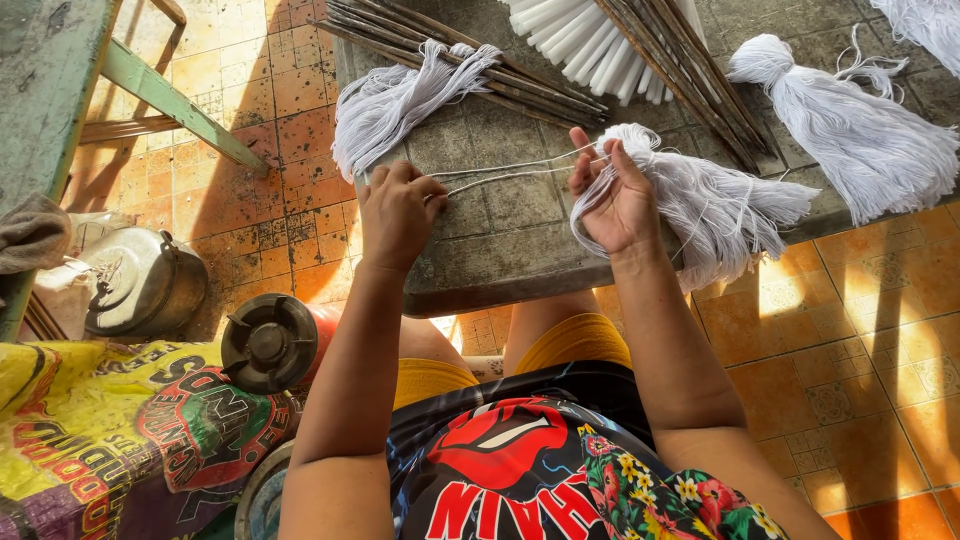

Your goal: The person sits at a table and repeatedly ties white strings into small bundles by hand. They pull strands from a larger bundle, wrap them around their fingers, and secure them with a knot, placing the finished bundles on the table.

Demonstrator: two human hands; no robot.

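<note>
Near the worktop's (500, 250) front edge, the left hand (398, 212) pinches taut white strings (505, 172); the right hand (612, 195) grips the white yarn bundle (710, 205) they run to.

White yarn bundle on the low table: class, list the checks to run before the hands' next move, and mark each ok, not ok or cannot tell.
1. Right hand grips the yarn bundle: ok.
2. Left hand holds the strands pulled from it: ok.
3. Strands taut between both hands: ok.
4. Bundle rests on the table, though its loose ends overhang the edge: ok.
5. Sticks clear of the strands: ok.
6. Knot tied at the bundle's head: cannot tell.
</note>
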